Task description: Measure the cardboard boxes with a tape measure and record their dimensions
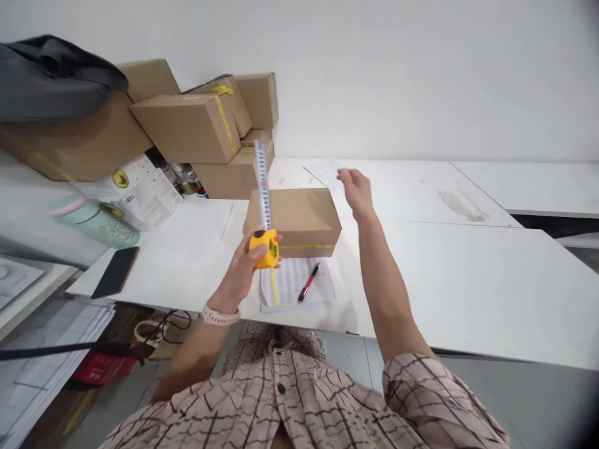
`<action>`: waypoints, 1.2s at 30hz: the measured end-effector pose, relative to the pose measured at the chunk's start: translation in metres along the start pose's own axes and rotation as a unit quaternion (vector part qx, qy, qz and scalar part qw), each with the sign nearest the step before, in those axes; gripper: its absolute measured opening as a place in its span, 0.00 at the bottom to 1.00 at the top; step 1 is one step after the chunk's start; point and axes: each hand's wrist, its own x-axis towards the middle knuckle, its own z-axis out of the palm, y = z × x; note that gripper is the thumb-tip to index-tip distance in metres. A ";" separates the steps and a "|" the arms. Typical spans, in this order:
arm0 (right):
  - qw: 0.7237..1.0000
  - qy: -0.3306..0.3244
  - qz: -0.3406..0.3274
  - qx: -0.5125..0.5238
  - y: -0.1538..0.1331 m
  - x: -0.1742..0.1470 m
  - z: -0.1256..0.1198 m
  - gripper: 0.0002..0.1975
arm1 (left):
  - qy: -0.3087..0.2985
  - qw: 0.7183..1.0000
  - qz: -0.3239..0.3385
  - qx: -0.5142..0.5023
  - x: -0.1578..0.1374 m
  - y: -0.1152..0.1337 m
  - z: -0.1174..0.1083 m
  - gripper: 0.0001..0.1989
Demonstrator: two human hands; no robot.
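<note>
On a white table point(449, 280) lies paper point(291, 284) I cannot read. My left hand point(239, 274) clasps a tape measure point(266, 251); my right hand point(358, 190) hovers, curled, its grip unclear.

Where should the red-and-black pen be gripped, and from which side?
Likely pinch the pen across its slim mid-barrel, from the right with the right hand: the pen lies slanted on printed sheets, and the left hand holds the tape measure.
</note>
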 end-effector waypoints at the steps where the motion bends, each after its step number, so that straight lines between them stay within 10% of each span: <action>1: 1.000 0.004 0.026 0.006 0.005 -0.017 -0.012 0.30 | 0.031 0.999 0.030 0.023 -0.004 0.001 -0.012 0.29; 9: 0.974 -0.143 0.154 0.084 0.016 -0.110 -0.022 0.39 | 0.081 0.994 0.010 0.068 0.010 -0.020 -0.071 0.30; 18: 0.956 -0.108 0.024 -0.270 -0.052 -0.056 -0.013 0.24 | 0.027 0.993 0.092 0.067 0.057 0.039 -0.062 0.25; 23: 0.947 -0.085 -0.067 -0.304 -0.056 -0.035 0.005 0.17 | 0.053 0.991 0.101 0.073 0.062 0.043 -0.056 0.24; 36: 0.916 -0.101 -0.054 -0.384 -0.058 -0.003 0.048 0.27 | -0.069 0.997 -0.026 -0.024 -0.004 -0.063 0.023 0.26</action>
